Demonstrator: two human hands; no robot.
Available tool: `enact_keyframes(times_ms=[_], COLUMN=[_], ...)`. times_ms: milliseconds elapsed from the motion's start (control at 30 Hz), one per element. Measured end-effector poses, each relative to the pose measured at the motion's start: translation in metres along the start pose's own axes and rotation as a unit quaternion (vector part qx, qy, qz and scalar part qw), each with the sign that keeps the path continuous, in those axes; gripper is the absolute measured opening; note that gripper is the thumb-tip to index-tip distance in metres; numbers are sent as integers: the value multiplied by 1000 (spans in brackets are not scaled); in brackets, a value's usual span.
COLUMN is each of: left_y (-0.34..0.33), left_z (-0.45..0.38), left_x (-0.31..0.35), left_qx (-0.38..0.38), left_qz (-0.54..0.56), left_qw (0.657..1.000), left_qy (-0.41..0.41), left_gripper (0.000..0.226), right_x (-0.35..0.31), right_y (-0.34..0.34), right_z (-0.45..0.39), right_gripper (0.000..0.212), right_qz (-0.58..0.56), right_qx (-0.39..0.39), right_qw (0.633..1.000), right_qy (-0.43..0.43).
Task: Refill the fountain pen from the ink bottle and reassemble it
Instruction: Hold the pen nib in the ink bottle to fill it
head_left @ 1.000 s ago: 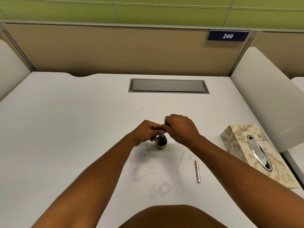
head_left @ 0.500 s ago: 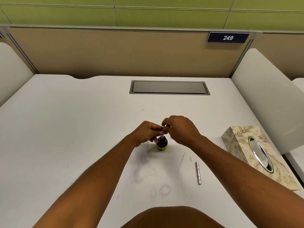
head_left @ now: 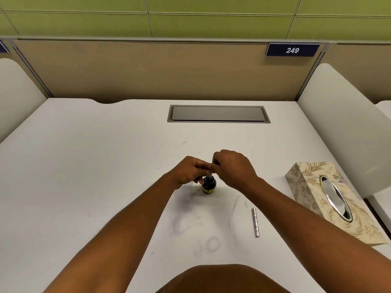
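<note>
A small dark ink bottle (head_left: 208, 185) with a yellow label stands open on the white desk. The pen's front section (head_left: 210, 177) points straight down into its mouth, only a short dark piece showing. My left hand (head_left: 189, 171) and my right hand (head_left: 231, 168) meet just above the bottle, fingertips pinched together on the top of that pen section. The fingers hide most of it. The silver pen barrel (head_left: 255, 222) lies alone on the desk to the right of the bottle, near my right forearm.
A patterned tissue box (head_left: 304, 187) sits at the right edge of the desk (head_left: 84, 166). A grey cable hatch (head_left: 218, 113) lies flush at the back. White side dividers and a tan back panel enclose the desk. Faint ink smudges (head_left: 190, 223) mark the surface in front of the bottle.
Both hands stay pinched over the bottle with only tiny finger shifts. The pen barrel and tissue box have not moved.
</note>
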State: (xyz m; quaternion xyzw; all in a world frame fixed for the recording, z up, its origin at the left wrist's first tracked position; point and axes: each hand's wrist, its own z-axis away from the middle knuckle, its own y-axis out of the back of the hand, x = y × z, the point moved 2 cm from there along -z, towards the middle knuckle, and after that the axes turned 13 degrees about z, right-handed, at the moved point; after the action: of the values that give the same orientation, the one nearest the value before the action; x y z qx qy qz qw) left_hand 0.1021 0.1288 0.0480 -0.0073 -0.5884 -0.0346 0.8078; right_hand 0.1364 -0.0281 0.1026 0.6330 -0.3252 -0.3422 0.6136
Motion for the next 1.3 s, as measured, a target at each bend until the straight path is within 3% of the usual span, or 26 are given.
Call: enact_keyframes(times_ms=[167,333,867,1033,1300], left_y=[-1,-2,1,1,-1], left_z=[-1,0,-4,-4,-4], left_x=[2,3,4,1,0], left_qx=[6,9,-1,-8,-5], left_qz=[3,8,6,-2,2], left_qw=[1000,1000,1000,1000,1000], left_qy=[-4,-10,-6,1,4], left_gripper=[19,14,17,19,16], right_x=[1,1,-1,0,1], right_y=[4,2,3,2,-3], right_z=[-2,-1,-7,-7,-3], right_gripper=[29,18,16,24,19], right_qz=[-6,21,21,-7,8], right_qx=[-11,4,9,-11,0], right_qw=[1000,999,999,1000,999], right_qy=[27,49,36,13,52])
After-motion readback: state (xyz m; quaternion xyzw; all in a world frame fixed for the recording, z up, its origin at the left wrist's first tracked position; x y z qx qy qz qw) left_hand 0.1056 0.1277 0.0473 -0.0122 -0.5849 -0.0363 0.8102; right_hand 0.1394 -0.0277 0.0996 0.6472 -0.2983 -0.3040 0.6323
